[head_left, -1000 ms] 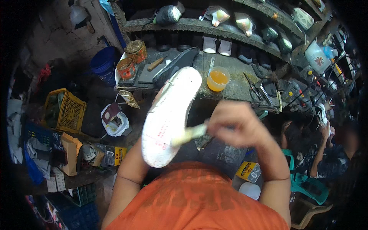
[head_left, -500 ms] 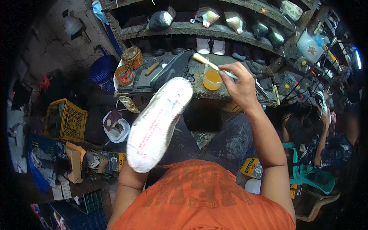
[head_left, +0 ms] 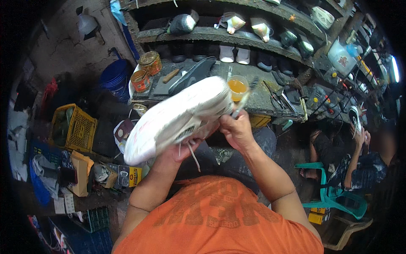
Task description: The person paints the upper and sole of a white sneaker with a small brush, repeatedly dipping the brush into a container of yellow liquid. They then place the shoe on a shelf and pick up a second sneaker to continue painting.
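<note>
A white shoe hangs tilted in front of me, its pale sole facing up and its laces dangling below. My left hand grips it from underneath, the fingers partly hidden by the upper. At the shoe's far right end, my right hand is closed on a slim brush, which is blurred, with a dark upper end. Just beyond the brush, a clear cup of amber liquid stands on the bench. Behind the shoe lies a dark grey shoe.
Two rusty cans and a wooden-handled tool sit at the bench's left. Pliers and hand tools lie at its right. Shelves of shoes rise behind. At right, another person holds a shoe near a green plastic chair.
The shoe has turned from nearly upright to a slant and moved right, its side now showing. My right hand has come down and left from beside the cup to the shoe's end.
</note>
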Available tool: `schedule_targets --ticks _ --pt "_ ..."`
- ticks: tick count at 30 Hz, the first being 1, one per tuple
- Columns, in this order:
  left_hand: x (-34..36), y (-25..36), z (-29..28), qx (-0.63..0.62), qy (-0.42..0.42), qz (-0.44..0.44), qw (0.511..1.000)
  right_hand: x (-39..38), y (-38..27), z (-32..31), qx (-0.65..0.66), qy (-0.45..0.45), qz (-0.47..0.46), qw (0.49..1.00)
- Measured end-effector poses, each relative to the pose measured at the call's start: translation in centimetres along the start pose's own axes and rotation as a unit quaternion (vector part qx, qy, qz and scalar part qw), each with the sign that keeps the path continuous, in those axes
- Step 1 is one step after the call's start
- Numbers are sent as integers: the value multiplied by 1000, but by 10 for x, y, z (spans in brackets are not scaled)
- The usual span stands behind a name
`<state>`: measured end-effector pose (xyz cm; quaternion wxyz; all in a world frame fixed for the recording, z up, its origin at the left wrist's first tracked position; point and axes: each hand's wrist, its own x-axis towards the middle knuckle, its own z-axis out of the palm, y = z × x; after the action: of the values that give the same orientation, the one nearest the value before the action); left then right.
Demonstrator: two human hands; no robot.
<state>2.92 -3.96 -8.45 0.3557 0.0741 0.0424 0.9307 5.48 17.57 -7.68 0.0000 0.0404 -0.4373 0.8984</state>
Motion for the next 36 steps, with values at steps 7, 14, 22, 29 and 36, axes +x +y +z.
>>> schedule_targets --ticks 7,14,22,29,36 --pt "26 -28 33 22 15 218 976 -17 19 35 18 146 -165 975" --pt "39 9 32 253 126 317 905 -23 -48 -5 -92 165 -107 976" --pt "24 28 -2 310 181 210 909 55 -117 -75 -891 79 -120 432" --pt "-1 47 -55 305 225 136 915 87 -110 -72 -912 13 -98 398" --pt "-10 57 -92 409 157 108 893 52 -102 -94 -833 97 -102 535"
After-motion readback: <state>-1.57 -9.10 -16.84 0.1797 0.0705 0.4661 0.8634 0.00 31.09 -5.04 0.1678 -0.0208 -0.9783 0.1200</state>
